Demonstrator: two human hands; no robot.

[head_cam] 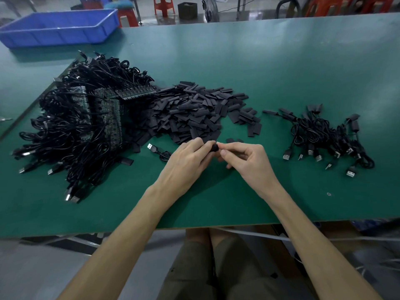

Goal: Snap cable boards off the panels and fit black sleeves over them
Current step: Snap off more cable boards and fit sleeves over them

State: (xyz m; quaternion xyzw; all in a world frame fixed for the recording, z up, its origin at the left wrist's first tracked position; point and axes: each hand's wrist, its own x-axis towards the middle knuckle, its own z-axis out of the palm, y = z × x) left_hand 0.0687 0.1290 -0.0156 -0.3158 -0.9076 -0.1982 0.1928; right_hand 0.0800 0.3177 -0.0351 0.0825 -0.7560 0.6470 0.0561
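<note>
Over the green table [216, 204], left hand [186, 163] and right hand [246, 161] meet, fingers of both pinching one small black tubular sleeve [214, 147]. A heap of such sleeves [194, 113] lies just beyond.

No text, label or number is readable on anything here.

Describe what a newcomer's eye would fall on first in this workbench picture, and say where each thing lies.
The big tangled heap of black cables and dark circuit panels fills the left of the green table, with a mound of flat black sleeves beside it at centre. In front, the left hand and right hand together pinch a small black piece. A smaller bundle of black cables lies to the right.
</note>
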